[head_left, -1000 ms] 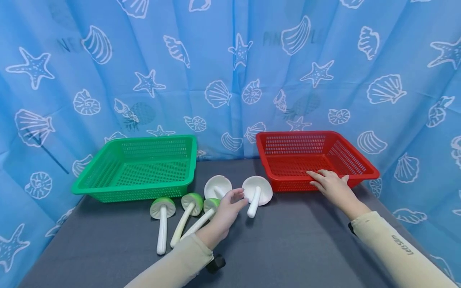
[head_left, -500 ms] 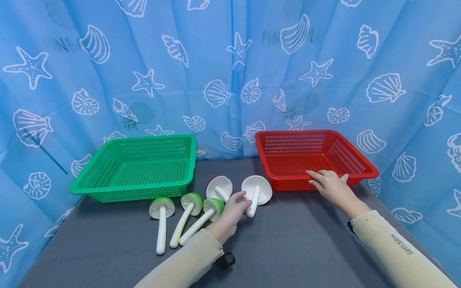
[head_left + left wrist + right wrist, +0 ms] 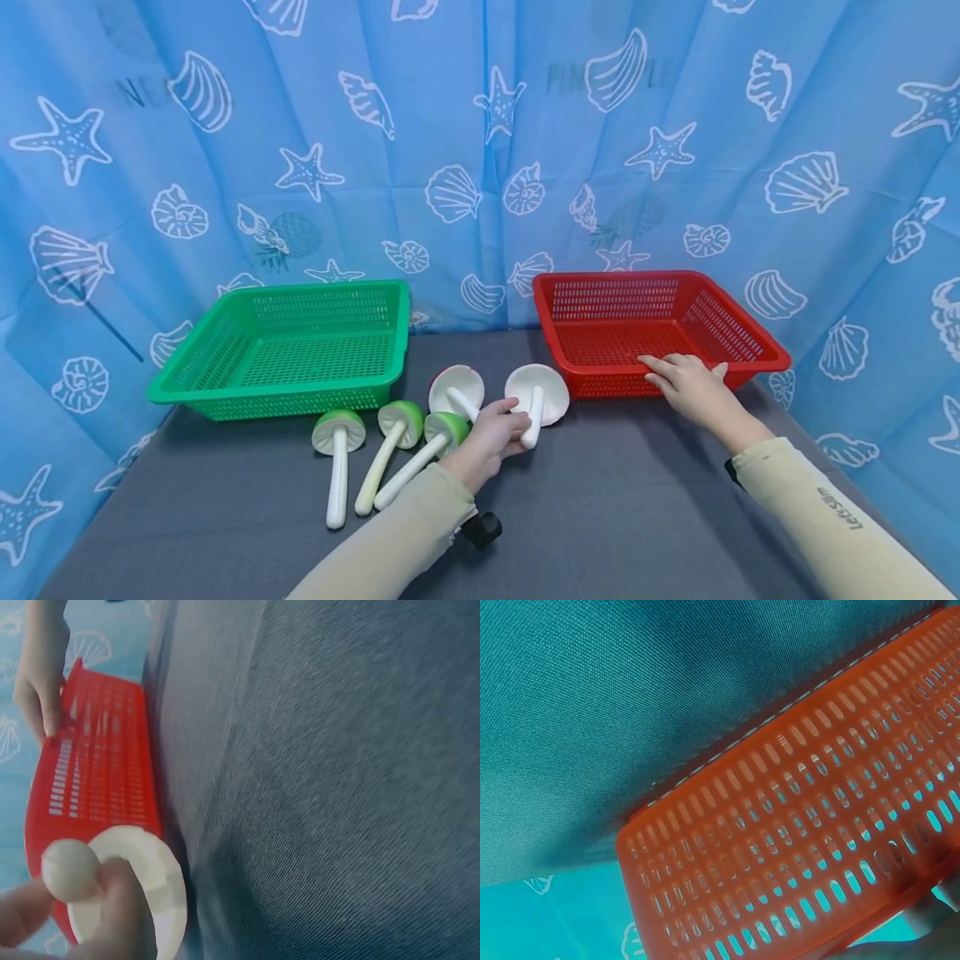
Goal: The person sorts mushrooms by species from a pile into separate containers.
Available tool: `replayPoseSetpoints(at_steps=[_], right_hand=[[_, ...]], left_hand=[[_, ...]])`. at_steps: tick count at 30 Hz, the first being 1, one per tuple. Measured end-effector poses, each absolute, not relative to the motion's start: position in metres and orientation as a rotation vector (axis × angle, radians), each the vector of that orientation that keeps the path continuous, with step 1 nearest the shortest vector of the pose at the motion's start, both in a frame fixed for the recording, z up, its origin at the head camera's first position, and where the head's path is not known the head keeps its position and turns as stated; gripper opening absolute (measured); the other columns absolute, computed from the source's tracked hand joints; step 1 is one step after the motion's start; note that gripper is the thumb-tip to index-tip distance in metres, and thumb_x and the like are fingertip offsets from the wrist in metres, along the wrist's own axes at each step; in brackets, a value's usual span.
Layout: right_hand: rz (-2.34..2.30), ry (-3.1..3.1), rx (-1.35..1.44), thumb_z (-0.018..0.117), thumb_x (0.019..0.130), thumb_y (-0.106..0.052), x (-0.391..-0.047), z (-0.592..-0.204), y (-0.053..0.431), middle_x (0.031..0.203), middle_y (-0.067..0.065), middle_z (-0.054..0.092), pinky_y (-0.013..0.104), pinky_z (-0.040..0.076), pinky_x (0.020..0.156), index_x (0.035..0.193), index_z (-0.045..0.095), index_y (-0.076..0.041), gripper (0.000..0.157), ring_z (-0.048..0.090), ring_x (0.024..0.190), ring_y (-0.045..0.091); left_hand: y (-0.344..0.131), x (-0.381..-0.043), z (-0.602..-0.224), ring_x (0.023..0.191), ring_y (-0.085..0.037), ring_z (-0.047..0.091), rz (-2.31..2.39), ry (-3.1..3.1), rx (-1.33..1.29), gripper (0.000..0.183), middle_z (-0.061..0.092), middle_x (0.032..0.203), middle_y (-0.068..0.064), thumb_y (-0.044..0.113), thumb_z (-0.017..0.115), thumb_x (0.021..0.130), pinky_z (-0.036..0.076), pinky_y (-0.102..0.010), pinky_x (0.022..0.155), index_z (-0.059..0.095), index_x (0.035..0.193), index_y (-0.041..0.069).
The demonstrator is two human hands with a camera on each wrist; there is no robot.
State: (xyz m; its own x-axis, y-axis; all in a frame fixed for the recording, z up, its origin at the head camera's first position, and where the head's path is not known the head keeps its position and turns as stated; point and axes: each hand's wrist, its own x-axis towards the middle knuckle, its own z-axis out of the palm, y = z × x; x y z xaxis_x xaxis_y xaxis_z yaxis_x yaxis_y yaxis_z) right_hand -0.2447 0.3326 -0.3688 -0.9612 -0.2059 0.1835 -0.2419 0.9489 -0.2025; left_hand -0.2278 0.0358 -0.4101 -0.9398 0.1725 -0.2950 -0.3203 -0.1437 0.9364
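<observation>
In the head view, my left hand (image 3: 489,443) pinches the white stem of a toy mushroom (image 3: 552,402) between thumb and fingers. Its pale cap underside faces me, close to the red basket. The stem's round end (image 3: 69,868) shows between the fingertips in the left wrist view. My right hand (image 3: 696,395) holds the front rim of the red basket (image 3: 603,383), fingers over the edge. A red-capped toy mushroom (image 3: 456,388) lies just left of my left hand. Several green-capped mushrooms (image 3: 339,433) lie farther left, stems toward me.
A green basket (image 3: 292,398) with nothing in it stands at the back left of the grey-covered table (image 3: 600,517). Nothing lies inside the red basket. Behind both hangs a blue curtain (image 3: 465,125) with shell prints.
My left hand has moved right, past the red-capped mushroom, and taken hold of the stem of the mushroom by the red basket. My right hand stays on the rim.
</observation>
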Motion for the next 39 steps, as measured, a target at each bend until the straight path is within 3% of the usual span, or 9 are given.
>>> replayPoseSetpoints(at_steps=[4,11,22,30,35,39], right_hand=[[0.334,-2.950,0.330,0.064,0.097,-0.021,-0.245,-0.369,0.332,0.123,0.033,0.057,0.092,0.010,0.093,0.140,0.056,0.000,0.049,0.048,0.117,0.054],[0.344,-2.946,0.323,0.064,0.097,-0.020,-0.245,-0.369,0.331,0.123,0.033,0.057,0.092,0.010,0.093,0.140,0.056,0.000,0.048,0.048,0.117,0.054],[0.354,-2.938,0.339,0.064,0.097,-0.019,-0.245,-0.369,0.332,0.121,0.033,0.059,0.093,0.010,0.093,0.139,0.057,0.001,0.047,0.049,0.116,0.054],[0.355,-2.940,0.334,0.064,0.097,-0.019,-0.245,-0.370,0.331,0.123,0.034,0.058,0.092,0.010,0.094,0.139,0.057,0.001,0.047,0.048,0.118,0.054],[0.345,-2.935,0.332,0.064,0.097,-0.019,-0.245,-0.369,0.331,0.123,0.034,0.059,0.092,0.010,0.093,0.138,0.057,0.001,0.047,0.048,0.118,0.054],[0.339,-2.937,0.328,0.064,0.096,-0.019,-0.245,-0.369,0.331,0.122,0.033,0.059,0.092,0.011,0.093,0.138,0.058,0.001,0.047,0.048,0.117,0.054]], left_hand=[[0.038,-0.232,-0.409,0.078,-0.013,0.060,2.100,1.760,-0.167,0.052,0.061,0.122,-0.024,-0.004,0.058,0.095,0.054,-0.029,0.075,0.044,0.144,-0.011],[0.039,-0.232,-0.407,0.083,-0.014,0.061,2.090,1.702,-0.123,0.050,0.056,0.137,-0.028,-0.006,0.056,0.097,0.054,-0.032,0.081,0.042,0.144,-0.013],[0.027,-0.232,-0.397,0.089,-0.018,0.060,2.128,1.678,-0.112,0.047,0.061,0.126,-0.023,-0.007,0.054,0.097,0.049,-0.027,0.073,0.045,0.143,-0.013],[0.012,-0.229,-0.377,0.102,-0.022,0.059,2.171,1.655,-0.111,0.048,0.051,0.141,-0.028,-0.006,0.051,0.099,0.049,-0.026,0.076,0.042,0.146,-0.011],[0.007,-0.230,-0.364,0.104,-0.021,0.058,2.177,1.656,-0.086,0.049,0.048,0.145,-0.027,-0.005,0.051,0.100,0.050,-0.030,0.085,0.041,0.148,-0.009],[0.007,-0.232,-0.354,0.114,-0.026,0.057,2.169,1.661,-0.073,0.050,0.048,0.147,-0.024,-0.003,0.051,0.101,0.048,-0.041,0.102,0.040,0.150,-0.006]])
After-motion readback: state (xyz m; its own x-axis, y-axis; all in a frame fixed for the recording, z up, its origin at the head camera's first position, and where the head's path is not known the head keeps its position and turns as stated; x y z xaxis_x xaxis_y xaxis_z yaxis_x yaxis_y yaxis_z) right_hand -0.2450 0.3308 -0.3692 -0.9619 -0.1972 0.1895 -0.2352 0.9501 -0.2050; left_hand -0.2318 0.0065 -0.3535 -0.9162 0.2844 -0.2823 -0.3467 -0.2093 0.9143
